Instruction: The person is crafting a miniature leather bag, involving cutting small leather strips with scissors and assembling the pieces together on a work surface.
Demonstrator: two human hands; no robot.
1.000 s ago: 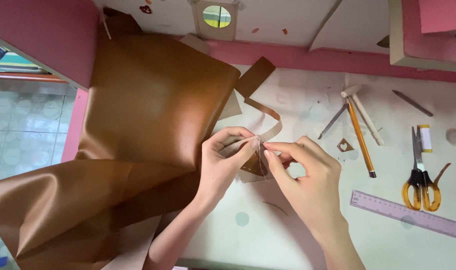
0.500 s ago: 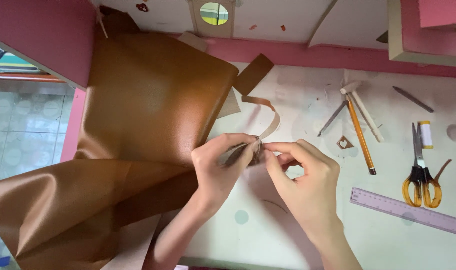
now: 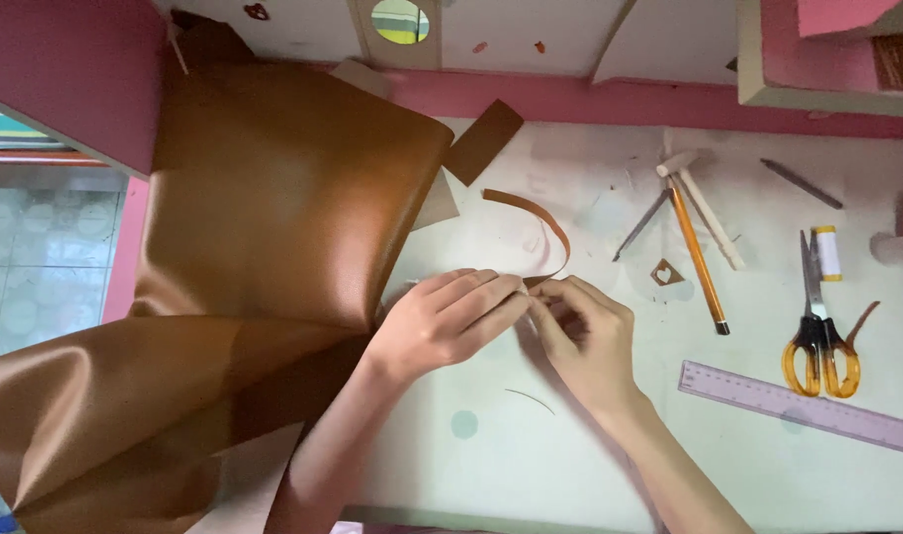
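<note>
Left hand (image 3: 442, 321) and right hand (image 3: 582, 331) pressed fingertip to fingertip, both pinching one end of a narrow brown strip (image 3: 542, 227) curling up over the pale table (image 3: 590, 465). Best kept pinched close, edges aligned, creasing slowly. Beside: one big brown sheet (image 3: 273, 208), one scissors (image 3: 817, 341), one ruler (image 3: 798, 405), one pencil (image 3: 697, 257).

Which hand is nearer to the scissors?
Right. The right hand lies left of the scissors; the left hand is farther left, beyond it.
</note>
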